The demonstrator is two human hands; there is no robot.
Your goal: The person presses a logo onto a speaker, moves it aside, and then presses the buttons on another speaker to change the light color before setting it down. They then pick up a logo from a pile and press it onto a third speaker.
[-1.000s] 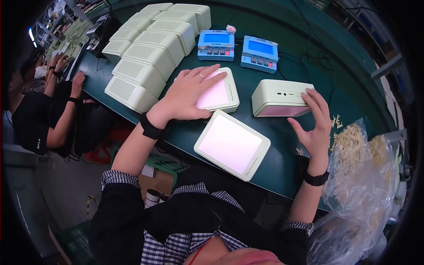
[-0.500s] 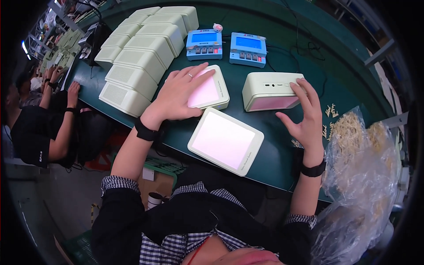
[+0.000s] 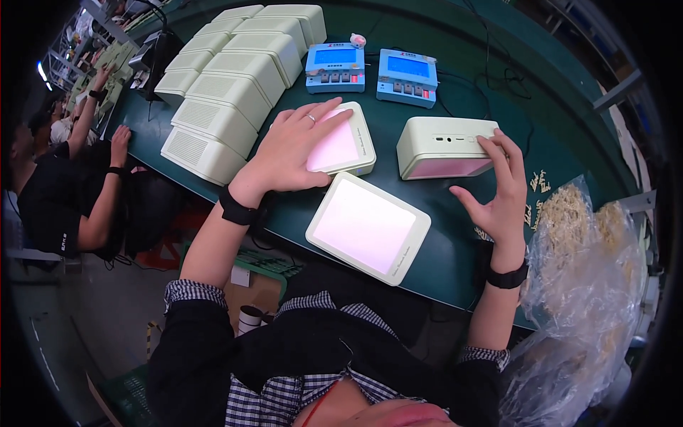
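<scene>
My left hand [image 3: 284,153] lies over a cream box-shaped speaker [image 3: 364,142] whose lit pinkish panel faces up. Its fingers stretch across the panel, and the thumb sticks out toward a second speaker [image 3: 366,229]. That one lies nearer me, tilted slightly clockwise, its glowing panel up. On the right, a third speaker [image 3: 445,147] stands with a row of ports and small buttons on top and a pink panel toward me. The fingertips of my right hand [image 3: 504,196] touch its top right corner; the thumb is spread away, apart from the speaker.
Rows of cream speakers [image 3: 235,92] stand at the back left. Two blue testers with screens, one left [image 3: 335,67] and one right [image 3: 406,77], sit behind the speakers. A clear plastic bag of small beige pieces [image 3: 569,235] lies at right. Another person's arm [image 3: 107,192] rests at the left.
The view has shifted slightly. My hands keep nearly the same places on the left and right speakers. At the far left, another person's hand has risen.
</scene>
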